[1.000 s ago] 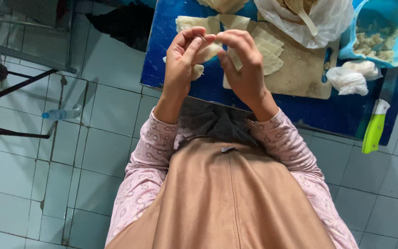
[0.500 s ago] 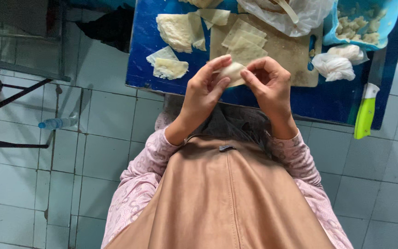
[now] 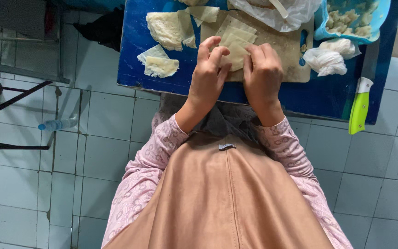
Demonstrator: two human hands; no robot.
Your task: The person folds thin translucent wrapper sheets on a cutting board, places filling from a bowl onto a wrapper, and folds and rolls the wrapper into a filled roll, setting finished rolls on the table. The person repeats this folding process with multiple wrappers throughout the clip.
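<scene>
A big blue table sits over a tiled floor. The person sits close to it, so both hands can reach the work without stretching.

On the table lies a wooden board. It keeps the food off the table top. A pile of thin pale wrappers rests on the board, right in front of the hands, easy to grab.

The left hand and the right hand are side by side at the near edge of the board. Both hands pinch one wrapper between them. The fingers are bent and pressed close on it from the two sides, so it folds and stays put. What is inside the fold I cannot tell.

To the left lie some folded pieces, set apart from the fresh pile so they don't get mixed.

At the far right is a blue bowl of lumpy filling, near the right hand. A white bag lies behind the board. A crumpled white cloth sits just beside the board.

A knife with a green handle lies on the right edge of the table, well away from the fingers. A small bottle lies on the floor.
</scene>
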